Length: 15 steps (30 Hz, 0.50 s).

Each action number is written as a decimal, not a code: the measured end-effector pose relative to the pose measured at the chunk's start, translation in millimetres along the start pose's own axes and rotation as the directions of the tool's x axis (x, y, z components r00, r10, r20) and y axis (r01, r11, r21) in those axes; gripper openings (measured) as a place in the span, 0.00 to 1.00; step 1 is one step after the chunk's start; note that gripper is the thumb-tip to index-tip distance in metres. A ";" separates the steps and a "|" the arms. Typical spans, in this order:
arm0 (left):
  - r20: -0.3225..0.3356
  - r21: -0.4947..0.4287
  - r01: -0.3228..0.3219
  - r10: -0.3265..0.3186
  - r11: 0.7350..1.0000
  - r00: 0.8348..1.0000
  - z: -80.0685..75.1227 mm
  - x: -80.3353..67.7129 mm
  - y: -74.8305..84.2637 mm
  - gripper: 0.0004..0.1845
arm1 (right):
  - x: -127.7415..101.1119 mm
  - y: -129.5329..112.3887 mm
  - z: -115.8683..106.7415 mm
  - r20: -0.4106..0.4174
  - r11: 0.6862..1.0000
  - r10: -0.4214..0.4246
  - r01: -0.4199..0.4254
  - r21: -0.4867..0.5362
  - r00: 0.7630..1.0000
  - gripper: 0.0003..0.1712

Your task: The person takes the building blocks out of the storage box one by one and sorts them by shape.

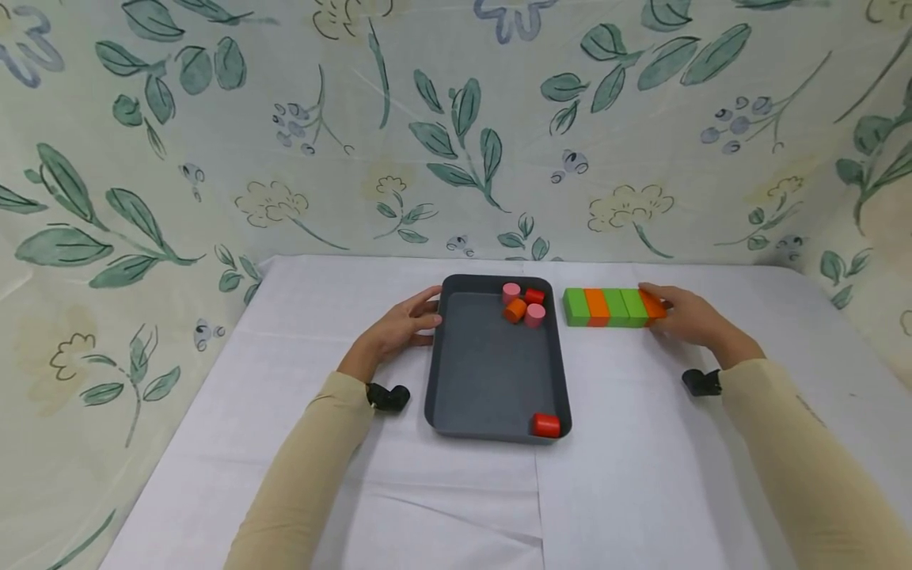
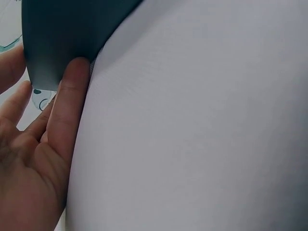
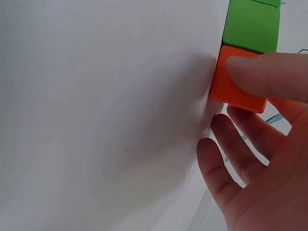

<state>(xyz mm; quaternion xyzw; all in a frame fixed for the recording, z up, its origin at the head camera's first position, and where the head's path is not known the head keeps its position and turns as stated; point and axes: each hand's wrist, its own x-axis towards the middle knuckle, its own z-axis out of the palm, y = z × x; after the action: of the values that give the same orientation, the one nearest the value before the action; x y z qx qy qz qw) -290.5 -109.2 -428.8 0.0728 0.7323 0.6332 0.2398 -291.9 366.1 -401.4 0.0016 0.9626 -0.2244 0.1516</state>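
Note:
A dark grey rectangular tray (image 1: 492,360) lies on the table, with my left hand (image 1: 400,328) at its left side. In the left wrist view, the extended fingers (image 2: 72,103) touch the tray's outer wall (image 2: 62,41). To the right of the tray, green and orange blocks stand in a row, side by side. My right hand (image 1: 694,317) is at the row's right end, pinching the last orange block (image 3: 239,96) with thumb and index finger. Its other fingers stay loosely bent and hold nothing. Next to that block sits a green block (image 3: 251,26).
Near the tray's back right corner are two pink cylinders (image 1: 534,315), an orange cylinder (image 1: 515,310) and a red cylinder (image 1: 534,296). Another red cylinder (image 1: 546,425) lies in the front right corner. A white cloth (image 1: 613,475) covers the table; a leaf-patterned curtain (image 1: 456,142) hangs behind.

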 end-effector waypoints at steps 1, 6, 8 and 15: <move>-0.001 0.000 0.000 0.000 1.000 1.000 -0.2 -0.2 -0.2 0.37 | 0.0 -0.6 -0.2 0.001 1.000 -0.001 0.001 -0.001 1.000 0.47; 0.003 0.007 -0.006 0.006 1.000 1.000 -0.9 -1.5 0.2 0.37 | -0.7 -3.0 -0.2 0.008 1.000 0.004 -0.004 -0.005 1.000 0.47; 0.005 0.009 -0.009 0.009 1.000 1.000 -1.0 -1.8 0.4 0.37 | -1.2 -3.6 -0.2 0.009 1.000 0.006 -0.006 -0.009 1.000 0.47; 0.004 0.005 -0.004 0.004 1.000 1.000 1.1 -1.6 0.6 0.37 | -5.5 -4.5 -4.2 0.026 1.000 -0.019 0.019 -0.017 0.999 0.50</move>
<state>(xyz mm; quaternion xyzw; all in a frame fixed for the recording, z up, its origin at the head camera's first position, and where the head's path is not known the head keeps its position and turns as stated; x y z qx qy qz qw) -288.8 -108.8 -427.9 0.0761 0.7334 0.6314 0.2400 -288.3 364.2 -394.3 -0.0118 0.9625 -0.2174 0.1617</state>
